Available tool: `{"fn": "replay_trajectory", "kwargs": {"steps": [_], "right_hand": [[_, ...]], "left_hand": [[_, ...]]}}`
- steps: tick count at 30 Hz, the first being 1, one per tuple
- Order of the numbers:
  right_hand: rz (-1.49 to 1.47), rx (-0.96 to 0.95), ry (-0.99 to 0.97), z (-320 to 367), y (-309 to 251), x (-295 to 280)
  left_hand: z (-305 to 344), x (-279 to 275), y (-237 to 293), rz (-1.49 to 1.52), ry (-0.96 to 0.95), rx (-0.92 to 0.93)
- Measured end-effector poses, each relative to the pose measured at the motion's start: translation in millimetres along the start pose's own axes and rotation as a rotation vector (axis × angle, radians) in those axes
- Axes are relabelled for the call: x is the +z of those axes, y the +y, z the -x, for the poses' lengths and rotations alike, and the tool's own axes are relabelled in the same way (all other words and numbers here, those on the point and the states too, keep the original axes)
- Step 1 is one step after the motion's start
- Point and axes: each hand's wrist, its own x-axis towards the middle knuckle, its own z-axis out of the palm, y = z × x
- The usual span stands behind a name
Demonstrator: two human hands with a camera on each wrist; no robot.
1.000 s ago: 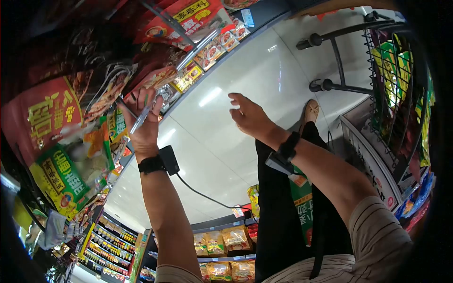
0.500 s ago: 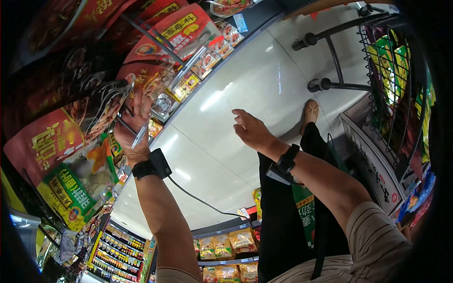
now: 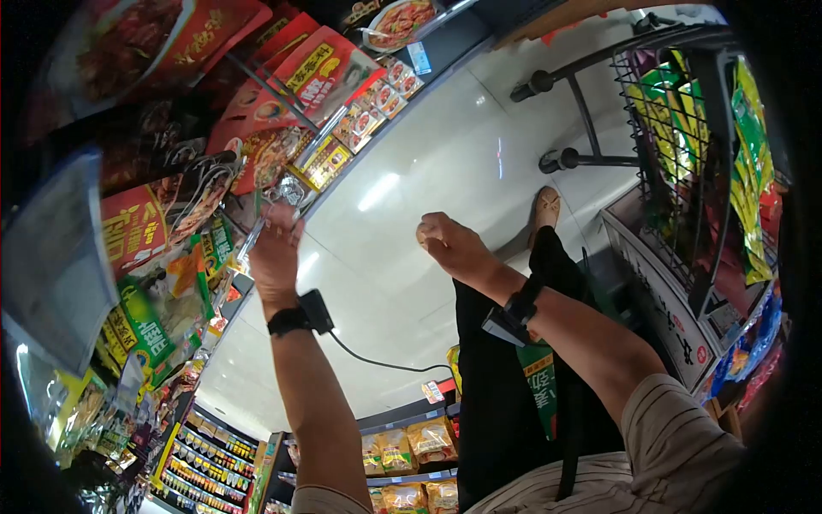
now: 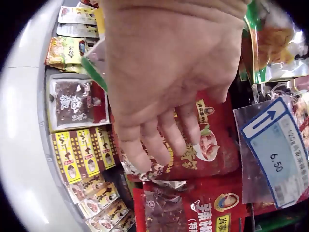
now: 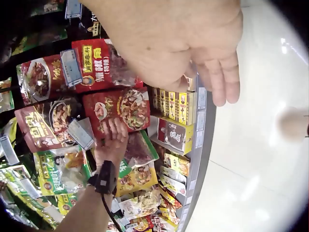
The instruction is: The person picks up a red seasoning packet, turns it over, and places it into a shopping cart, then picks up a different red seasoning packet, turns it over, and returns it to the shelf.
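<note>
My left hand reaches in among the hanging packets at the shelf. In the left wrist view, its fingers lie nearly straight over the front of a red food packet with a dish pictured on it. The right wrist view also shows that packet, the left fingertips at its lower edge. Below it in the left wrist view is a second red packet. My right hand hovers over the floor in front of my legs, its fingers loosely curled and holding nothing.
A price tag reading 6.50 hangs beside the red packet. Small boxes line the shelf edge. A black wire cart with green and yellow bags stands on the right. Green-and-yellow packets hang nearer me on the left.
My left hand has drawn away from the hook's metal rod and its fingers are blurred. The right hand has lowered slightly, its fingers more curled. A large clear tag holder has come into view at left.
</note>
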Motion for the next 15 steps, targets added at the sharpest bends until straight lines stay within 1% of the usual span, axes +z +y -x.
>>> {"fn": "replay_trajectory", "kwargs": {"steps": [2, 4, 6, 8, 10, 12, 14, 15], "right_hand": [[-0.007, 0.015, -0.007, 10.9, -15.8, -10.7], [-0.047, 0.028, -0.011, 23.3, -23.8, -19.0], [-0.083, 0.026, -0.011, 36.5, -29.0, -27.7], [-0.115, 0.009, -0.009, 50.0, -32.2, -35.5], [-0.197, -0.016, -0.041, 64.6, -37.3, -47.2], [-0.269, -0.039, -0.066, 78.8, -47.0, -60.2], [-0.286, -0.042, -0.081, 93.5, -58.4, -75.4], [-0.294, -0.042, -0.092, 101.5, -64.9, -84.1]], "left_hand": [[25.8, 8.5, -25.6, -0.025, 0.249, -0.134], [55.5, 24.6, -57.1, -0.096, 0.39, -0.264], [87.2, 45.1, -86.4, -0.239, 0.398, -0.379], [118.0, 75.7, -108.9, -0.337, 0.337, -0.496], [146.6, 112.7, -126.5, -0.455, 0.259, -0.556], [170.8, 139.8, -137.1, -0.39, 0.136, -0.623], [189.8, 168.5, -141.2, -0.46, 0.004, -0.612], [195.3, 189.2, -139.7, -0.513, 0.007, -0.63]]}}
